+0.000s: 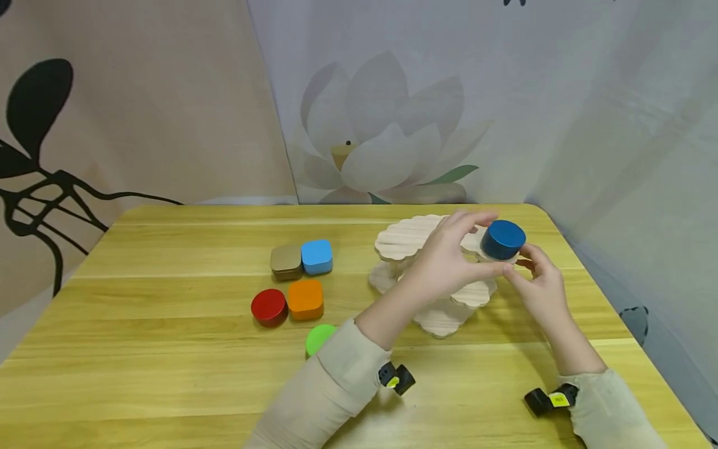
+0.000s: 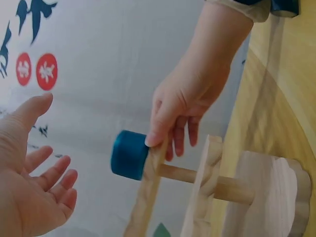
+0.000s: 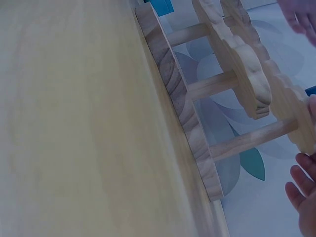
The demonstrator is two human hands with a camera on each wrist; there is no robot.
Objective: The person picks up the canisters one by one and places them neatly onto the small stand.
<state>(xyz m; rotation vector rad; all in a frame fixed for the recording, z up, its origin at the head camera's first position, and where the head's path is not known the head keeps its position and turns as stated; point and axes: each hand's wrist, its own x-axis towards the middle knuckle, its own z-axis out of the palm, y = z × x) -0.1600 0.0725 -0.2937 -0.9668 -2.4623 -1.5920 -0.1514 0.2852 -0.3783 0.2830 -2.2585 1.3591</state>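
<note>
A blue round block (image 1: 503, 240) sits on the highest scalloped platform of a pale wooden stand (image 1: 406, 238). In the left wrist view, dowels (image 2: 177, 173) join the stand's tiers. My right hand (image 1: 541, 288) pinches the rim of that platform, thumb beside the block and fingers under the wood. To the left of the block is my left hand (image 1: 445, 259), its thumb and fingers spread and holding nothing. The left wrist view shows a gap between the left hand (image 2: 37, 182) and the blue block (image 2: 129, 154). The right wrist view catches the stand's base (image 3: 173, 89) on the table.
Left of the stand lie a tan block (image 1: 287, 260), a light blue block (image 1: 316, 256), an orange block (image 1: 305, 299) and a red round block (image 1: 269, 307). The left sleeve partly covers a green round block (image 1: 320, 338). A printed curtain (image 1: 392, 125) hangs behind the wooden table (image 1: 168, 374).
</note>
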